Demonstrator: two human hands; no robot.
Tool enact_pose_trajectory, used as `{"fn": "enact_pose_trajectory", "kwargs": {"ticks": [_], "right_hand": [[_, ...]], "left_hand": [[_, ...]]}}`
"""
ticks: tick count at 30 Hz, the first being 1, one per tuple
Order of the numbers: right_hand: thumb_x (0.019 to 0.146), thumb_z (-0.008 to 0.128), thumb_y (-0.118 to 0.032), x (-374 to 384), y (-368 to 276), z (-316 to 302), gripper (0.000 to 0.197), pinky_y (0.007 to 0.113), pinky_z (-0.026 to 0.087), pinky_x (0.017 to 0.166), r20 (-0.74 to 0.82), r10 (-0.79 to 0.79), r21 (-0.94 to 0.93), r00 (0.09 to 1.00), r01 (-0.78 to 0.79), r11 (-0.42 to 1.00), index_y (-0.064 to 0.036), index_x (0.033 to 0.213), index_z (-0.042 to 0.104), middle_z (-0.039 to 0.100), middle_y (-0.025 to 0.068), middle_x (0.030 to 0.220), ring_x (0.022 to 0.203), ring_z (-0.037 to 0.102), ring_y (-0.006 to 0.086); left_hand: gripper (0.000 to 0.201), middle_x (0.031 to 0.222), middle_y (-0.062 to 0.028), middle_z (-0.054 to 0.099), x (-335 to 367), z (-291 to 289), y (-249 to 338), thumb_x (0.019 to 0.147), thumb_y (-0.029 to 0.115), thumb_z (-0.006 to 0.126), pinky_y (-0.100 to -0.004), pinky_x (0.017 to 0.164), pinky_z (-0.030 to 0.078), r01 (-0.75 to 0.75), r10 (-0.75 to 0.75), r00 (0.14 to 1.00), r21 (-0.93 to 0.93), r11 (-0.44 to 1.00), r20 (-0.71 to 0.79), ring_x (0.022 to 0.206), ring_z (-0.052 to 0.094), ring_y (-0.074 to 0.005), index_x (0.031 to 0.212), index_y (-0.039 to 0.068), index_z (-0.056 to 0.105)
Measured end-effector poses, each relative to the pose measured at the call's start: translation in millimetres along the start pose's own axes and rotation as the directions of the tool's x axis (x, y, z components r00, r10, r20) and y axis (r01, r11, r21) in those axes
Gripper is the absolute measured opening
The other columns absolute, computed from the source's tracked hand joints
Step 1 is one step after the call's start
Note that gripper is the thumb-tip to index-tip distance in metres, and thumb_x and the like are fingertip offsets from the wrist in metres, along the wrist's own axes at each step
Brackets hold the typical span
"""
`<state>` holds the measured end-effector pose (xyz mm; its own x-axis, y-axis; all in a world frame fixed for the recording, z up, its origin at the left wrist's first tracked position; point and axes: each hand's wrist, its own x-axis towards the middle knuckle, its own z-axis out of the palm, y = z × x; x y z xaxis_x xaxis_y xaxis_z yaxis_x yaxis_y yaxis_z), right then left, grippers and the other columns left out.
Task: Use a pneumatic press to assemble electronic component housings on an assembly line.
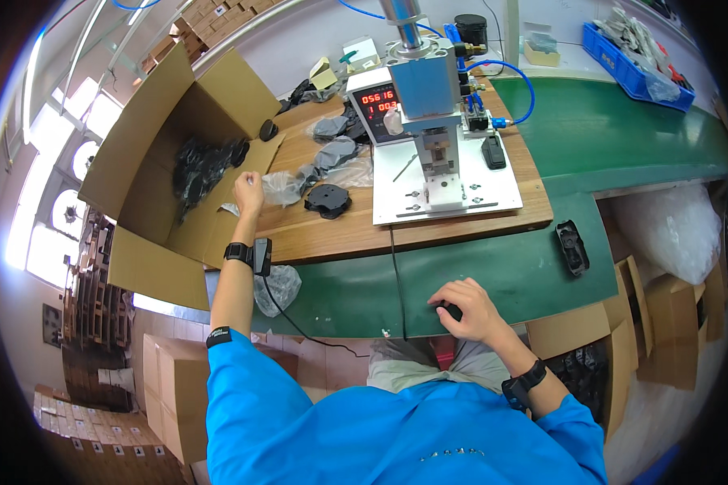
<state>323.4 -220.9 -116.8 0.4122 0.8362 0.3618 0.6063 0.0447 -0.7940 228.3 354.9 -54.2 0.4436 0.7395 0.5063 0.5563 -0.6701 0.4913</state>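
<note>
My left hand [249,192] reaches over the wooden board beside the open cardboard box. Its fingers are curled closed, and what they hold, if anything, is hidden. Right beside it lies a clear plastic bag [281,188]. A flat black disc-like part [328,200] with a notched edge rests on the board to the right of that bag. My right hand [471,313] is above the front edge of the green table, its fingers closed round a small black part [451,310], mostly covered by the hand. Farther right, a hollow, oblong black housing [573,248] lies on the green surface.
A bench press [429,89] on a white base plate [388,208] stands mid-board, beside a box with a red digital display [374,105]. The large cardboard box [141,153] at left holds black bagged items. A blue bin [623,61] sits far right. A cable hangs over the table's front.
</note>
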Motion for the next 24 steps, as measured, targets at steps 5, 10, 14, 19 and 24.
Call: {"fn": "enact_pose_trajectory", "kwargs": {"ticks": [5, 10, 14, 19, 24], "right_hand": [[0.085, 0.07, -0.01, -4, 7, -1, 0.014, 0.037, 0.047, 0.079, -0.023, -0.009, -0.031, 1.0, 0.008, 0.999, -0.009, 0.098, 0.075, 0.072, 0.0065, 0.091, 0.082, 0.067, 0.0241], [0.085, 0.07, -0.01, 4, -6, 6, 0.014, 0.037, 0.047, 0.079, -0.005, -0.029, 0.0, 1.0, 0.029, 1.0, -0.0094, 0.098, 0.076, 0.072, 0.0064, 0.091, 0.083, 0.067, 0.0243], [0.086, 0.07, -0.01, -4, 5, 1, 0.014, 0.037, 0.047, 0.08, 0.004, 0.019, -0.043, 1.0, -0.019, 0.999, -0.0094, 0.098, 0.076, 0.072, 0.0062, 0.091, 0.084, 0.067, 0.0248], [0.086, 0.07, -0.011, -1, -1, 0, 0.014, 0.038, 0.047, 0.08, 0.015, 0.02, -0.04, 1.0, -0.019, 0.999, -0.0092, 0.098, 0.076, 0.072, 0.0062, 0.09, 0.084, 0.067, 0.0255], [0.085, 0.07, -0.011, 1, 0, 3, 0.014, 0.038, 0.047, 0.08, 0.019, 0.019, -0.056, 1.0, -0.018, 0.998, -0.0093, 0.098, 0.076, 0.072, 0.0057, 0.09, 0.085, 0.067, 0.0251]], "left_hand": [[0.055, 0.087, -0.0297, 0.074, -4, 16, 9, 0.1, 0.046, 0.064, -0.0534, 0.082, 0.055, 0.049, -0.096, 0.979, 0.252, 0.967, 0.179, 0.088, 0.074, -0.0474, 0.089, -0.006, 0.073], [0.04, 0.084, -0.028, 0.073, 2, 7, -42, 0.093, 0.034, 0.076, -0.0514, 0.079, 0.055, 0.162, -0.168, 0.946, 0.044, 0.986, 0.277, 0.082, 0.072, -0.0484, 0.086, -0.004, 0.066], [0.032, 0.087, -0.0241, 0.072, 10, 28, 2, 0.092, 0.029, 0.077, -0.0516, 0.08, 0.054, -0.042, 0.037, 0.998, 0.086, 0.995, 0.059, 0.087, 0.071, -0.048, 0.094, 0.001, 0.061], [0.023, 0.095, -0.023, 0.071, 11, 1, 42, 0.09, 0.019, 0.075, -0.0495, 0.085, 0.054, -0.15, 0.15, 0.989, -0.1, 0.984, -0.007, 0.095, 0.071, -0.0451, 0.101, 0.004, 0.061], [0.018, 0.093, -0.0199, 0.07, 18, -20, 60, 0.087, 0.008, 0.07, -0.0457, 0.086, 0.054, -0.12, 0.093, 0.984, -0.182, 0.976, -0.149, 0.094, 0.071, -0.0379, 0.102, 0.004, 0.062]]}}
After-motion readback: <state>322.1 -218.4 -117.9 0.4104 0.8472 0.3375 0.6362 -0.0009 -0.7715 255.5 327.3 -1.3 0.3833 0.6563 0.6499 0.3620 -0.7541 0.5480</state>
